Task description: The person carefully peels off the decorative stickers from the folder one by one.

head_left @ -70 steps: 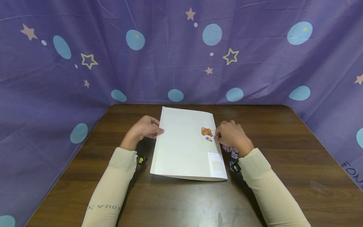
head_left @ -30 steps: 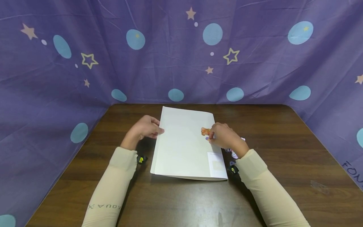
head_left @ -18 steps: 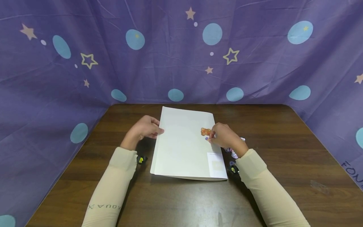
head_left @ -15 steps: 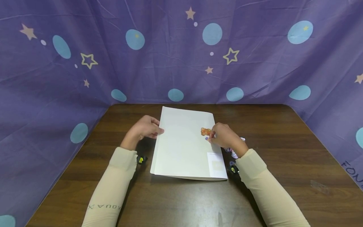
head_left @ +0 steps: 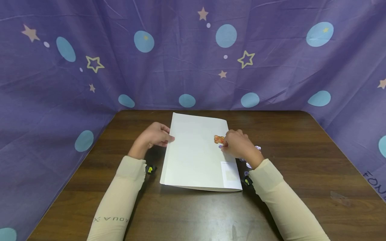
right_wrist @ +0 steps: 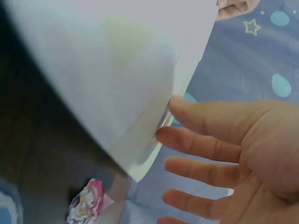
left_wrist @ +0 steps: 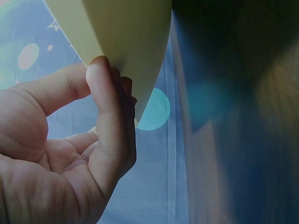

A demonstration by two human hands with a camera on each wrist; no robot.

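Note:
A white folder (head_left: 194, 152), its lower edge bowed open, is tilted above the table. My left hand (head_left: 155, 135) pinches its left edge between thumb and fingers; the left wrist view shows the thumb on the folder's (left_wrist: 135, 28) near face. Near the right edge are an orange bear sticker (head_left: 218, 139) and a small purple sticker (head_left: 220, 146), both partly covered by my right hand (head_left: 240, 144). In the right wrist view, the right hand's (right_wrist: 243, 144) thumb and index fingertips touch the small sticker, a gap between them. Its other fingers are extended, holding nothing.
Several shiny, colourful stickers (head_left: 249, 165) lie on the brown wooden table (head_left: 289, 160) under the right wrist. A pink-and-white sticker (right_wrist: 87, 203) shows below the folder in the right wrist view. Purple patterned cloth (head_left: 187, 60) hangs behind the table.
My right hand has moved left from the folder's right edge onto the small sticker and has stayed there for about a second. The left hand and folder keep their place.

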